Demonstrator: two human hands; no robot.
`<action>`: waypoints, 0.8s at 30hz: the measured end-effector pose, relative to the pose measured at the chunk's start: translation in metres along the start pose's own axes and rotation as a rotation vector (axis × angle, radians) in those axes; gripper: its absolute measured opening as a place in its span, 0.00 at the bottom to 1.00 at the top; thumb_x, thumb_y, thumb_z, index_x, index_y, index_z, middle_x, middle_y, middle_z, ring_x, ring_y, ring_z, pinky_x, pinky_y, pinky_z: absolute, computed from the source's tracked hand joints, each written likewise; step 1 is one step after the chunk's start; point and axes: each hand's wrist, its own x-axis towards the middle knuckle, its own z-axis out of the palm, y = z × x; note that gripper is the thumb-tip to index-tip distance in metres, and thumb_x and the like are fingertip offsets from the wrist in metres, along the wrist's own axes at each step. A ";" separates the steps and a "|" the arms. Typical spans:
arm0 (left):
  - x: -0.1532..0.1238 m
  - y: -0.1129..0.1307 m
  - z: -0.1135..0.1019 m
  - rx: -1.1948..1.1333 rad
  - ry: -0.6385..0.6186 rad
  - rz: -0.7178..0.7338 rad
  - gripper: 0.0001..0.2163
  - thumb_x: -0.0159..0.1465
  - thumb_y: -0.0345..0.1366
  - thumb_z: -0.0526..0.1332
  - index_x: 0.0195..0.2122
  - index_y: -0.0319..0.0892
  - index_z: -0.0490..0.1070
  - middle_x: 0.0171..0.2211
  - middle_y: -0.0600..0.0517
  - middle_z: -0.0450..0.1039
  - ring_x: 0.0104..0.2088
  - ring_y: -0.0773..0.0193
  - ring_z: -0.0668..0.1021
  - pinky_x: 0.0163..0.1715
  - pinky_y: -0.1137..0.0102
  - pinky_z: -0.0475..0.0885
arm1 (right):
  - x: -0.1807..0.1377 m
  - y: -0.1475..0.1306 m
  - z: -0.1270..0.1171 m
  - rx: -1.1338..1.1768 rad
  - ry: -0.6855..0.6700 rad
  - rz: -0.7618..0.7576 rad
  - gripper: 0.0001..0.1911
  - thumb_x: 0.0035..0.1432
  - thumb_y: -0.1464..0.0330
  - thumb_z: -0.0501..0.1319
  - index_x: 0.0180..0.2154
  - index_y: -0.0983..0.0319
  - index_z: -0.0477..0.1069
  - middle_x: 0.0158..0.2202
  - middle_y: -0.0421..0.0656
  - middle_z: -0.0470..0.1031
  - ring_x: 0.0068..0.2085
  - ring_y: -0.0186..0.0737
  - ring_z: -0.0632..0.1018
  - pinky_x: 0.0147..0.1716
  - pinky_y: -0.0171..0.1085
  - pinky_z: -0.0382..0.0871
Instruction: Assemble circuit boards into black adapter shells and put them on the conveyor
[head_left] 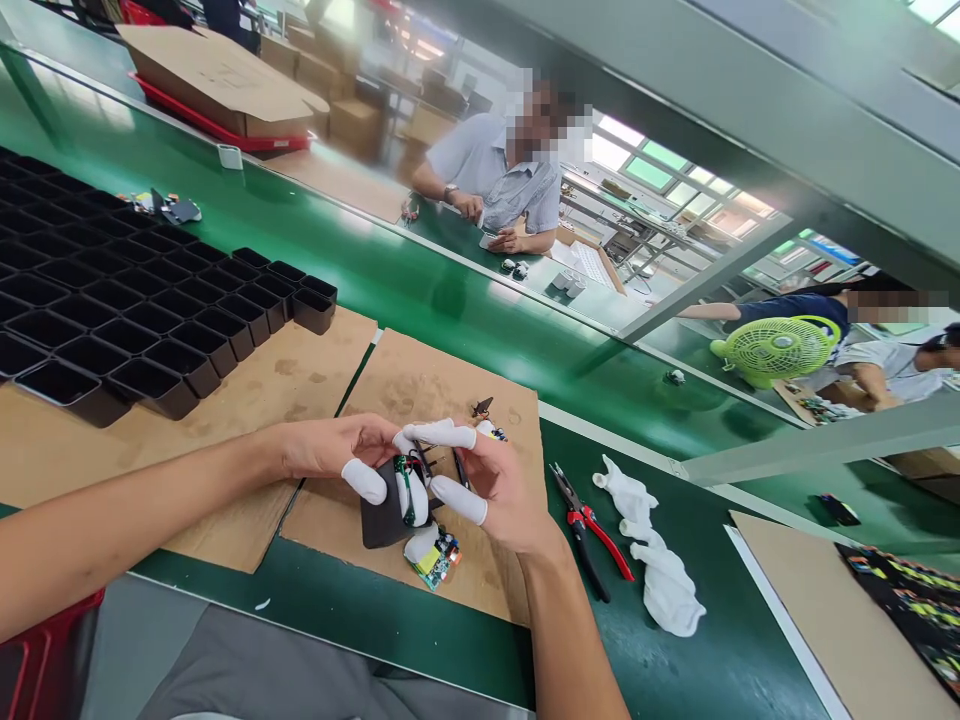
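Observation:
White finger covers sit on several fingers of both hands. My left hand is closed on a black plastic housing, gripped at its left side. A green circuit board with a white block stands at the housing's opening, with red and black wires by it. My right hand pinches a thin black plastic part close to the housing; its exact shape is partly hidden by the fingers. Just below, a second circuit board with yellow and orange components lies on the cardboard sheet.
Rows of black plastic boxes cover the left side. Red-handled pliers and crumpled white gloves lie to the right. Small parts rest beyond my hands. Across the green bench sits a person; a green fan stands further right.

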 end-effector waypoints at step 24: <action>0.005 -0.004 -0.021 0.584 0.533 0.191 0.18 0.60 0.45 0.81 0.42 0.43 0.79 0.40 0.51 0.83 0.41 0.58 0.82 0.48 0.64 0.77 | 0.005 0.039 0.012 -0.595 0.253 -0.096 0.10 0.77 0.62 0.67 0.52 0.52 0.87 0.48 0.47 0.85 0.51 0.48 0.86 0.51 0.47 0.83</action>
